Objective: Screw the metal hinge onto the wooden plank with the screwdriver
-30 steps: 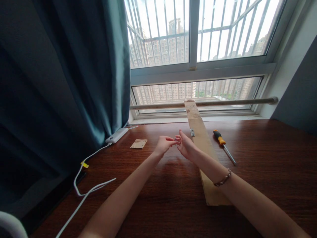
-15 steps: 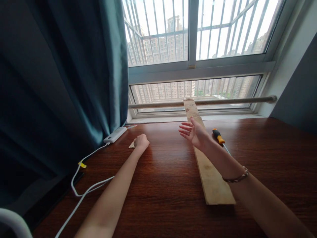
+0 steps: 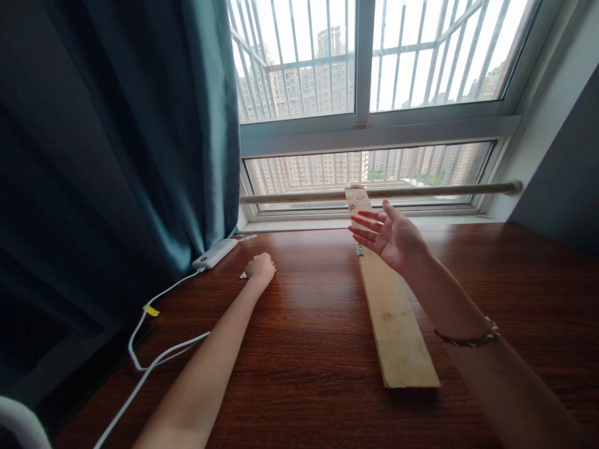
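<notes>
My left hand [image 3: 261, 268] rests on the table, its fingers curled closed over a small pale flat piece [image 3: 243, 275]. Only a corner of that piece shows beside the hand; the rest is hidden. To the right, a long wooden board [image 3: 397, 324] slants from the table up to the rail at the window. My right hand [image 3: 390, 238] is held over the board's upper part, palm turned sideways, fingers spread and holding nothing. A small metal fitting [image 3: 359, 249] shows at the board's left edge, just below the fingertips.
A metal rail [image 3: 430, 192] crosses in front of the window, under the board's top end. On the left lie a white power bank [image 3: 215, 254] and its white cable [image 3: 159, 362], by a dark blue curtain [image 3: 206, 125]. The brown table [image 3: 304, 349] spans the front.
My right hand has moved right and slightly up, baring the metal fitting on the board. The screwdriver seen earlier is now hidden behind it. My left hand has slid slightly left over the pale piece.
</notes>
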Available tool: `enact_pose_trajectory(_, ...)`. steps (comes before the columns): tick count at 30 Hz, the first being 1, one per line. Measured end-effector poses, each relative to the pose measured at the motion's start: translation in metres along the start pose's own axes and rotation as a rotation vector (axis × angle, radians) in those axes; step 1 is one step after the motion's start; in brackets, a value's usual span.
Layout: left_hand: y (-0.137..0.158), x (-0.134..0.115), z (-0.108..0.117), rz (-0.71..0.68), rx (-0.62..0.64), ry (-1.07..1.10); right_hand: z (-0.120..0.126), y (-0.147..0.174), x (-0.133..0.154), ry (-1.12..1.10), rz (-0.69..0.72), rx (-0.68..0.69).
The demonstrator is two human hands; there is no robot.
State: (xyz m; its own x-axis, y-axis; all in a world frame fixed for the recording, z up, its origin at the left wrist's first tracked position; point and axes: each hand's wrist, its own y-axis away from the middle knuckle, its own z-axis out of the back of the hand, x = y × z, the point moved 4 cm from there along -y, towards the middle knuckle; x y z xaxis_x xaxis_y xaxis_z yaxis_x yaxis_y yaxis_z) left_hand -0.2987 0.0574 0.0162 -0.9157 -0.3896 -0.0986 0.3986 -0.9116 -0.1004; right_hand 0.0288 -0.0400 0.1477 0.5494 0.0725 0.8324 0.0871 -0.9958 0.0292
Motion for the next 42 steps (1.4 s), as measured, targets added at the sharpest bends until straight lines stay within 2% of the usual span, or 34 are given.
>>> enact_pose_trajectory(4, 0.003, -0.002, 0.003, -0.003, -0.010, -0.026, 0.011, -0.005, 0.014, 0.021, 0.040, 0.024)
enact_pose_trajectory(6, 0.007, -0.008, 0.008, -0.028, -0.035, -0.031, 0.025, -0.011, 0.027, 0.112, 0.129, 0.013)
enact_pose_trajectory(8, 0.014, -0.018, 0.015, -0.083, -0.065, 0.001, 0.046, -0.020, 0.042, 0.312, 0.270, -0.059)
enact_pose_trajectory(10, 0.023, -0.033, 0.021, -0.171, -0.081, 0.091, 0.073, -0.033, 0.053, 0.648, 0.368, -0.199)
enact_pose_trajectory(12, 0.036, -0.051, 0.022, -0.289, -0.054, 0.250, 0.102, -0.049, 0.052, 1.078, 0.316, -0.332)
enact_pose_trajectory(13, 0.043, -0.061, 0.020, -0.348, -0.012, 0.359, 0.117, -0.058, 0.047, 1.293, 0.216, -0.391)
enact_pose_trajectory(14, 0.052, -0.071, 0.016, -0.392, 0.053, 0.485, 0.131, -0.066, 0.041, 1.380, 0.151, -0.426)
enact_pose_trajectory(16, 0.070, -0.090, 0.003, -0.412, 0.262, 0.775, 0.154, -0.079, 0.028, 1.477, 0.060, -0.502)
enact_pose_trajectory(18, 0.088, -0.110, -0.012, -0.392, 0.485, 1.072, 0.170, -0.088, 0.013, 1.517, 0.003, -0.557)
enact_pose_trajectory(20, 0.100, -0.131, -0.024, -0.348, 0.641, 1.343, 0.180, -0.094, 0.000, 1.535, -0.034, -0.591)
enact_pose_trajectory(23, 0.101, -0.163, -0.034, -0.207, 0.768, 1.648, 0.190, -0.100, -0.014, 1.533, -0.073, -0.622)
enact_pose_trajectory(26, 0.092, -0.194, -0.034, -0.050, 0.836, 1.819, 0.198, -0.104, -0.023, 1.522, -0.101, -0.636)
enact_pose_trajectory(29, 0.090, -0.215, -0.030, 0.021, 0.912, 1.878, 0.205, -0.105, -0.028, 1.525, -0.109, -0.642)
enact_pose_trajectory(32, 0.096, -0.224, -0.026, -0.006, 0.921, 1.911, 0.209, -0.102, -0.026, 1.537, -0.096, -0.637)
enact_pose_trajectory(36, 0.104, -0.223, -0.025, -0.064, 0.904, 1.903, 0.205, -0.094, 0.004, 1.533, -0.005, -0.615)
enact_pose_trajectory(40, 0.104, -0.220, -0.025, -0.108, 0.872, 1.822, 0.176, -0.078, 0.050, 1.460, 0.226, -0.645)
enact_pose_trajectory(41, 0.103, -0.220, -0.025, -0.124, 0.865, 1.807, 0.165, -0.073, 0.059, 1.369, 0.324, -0.655)
enact_pose_trajectory(42, 0.102, -0.220, -0.026, -0.141, 0.859, 1.794, 0.154, -0.067, 0.066, 1.185, 0.466, -0.651)
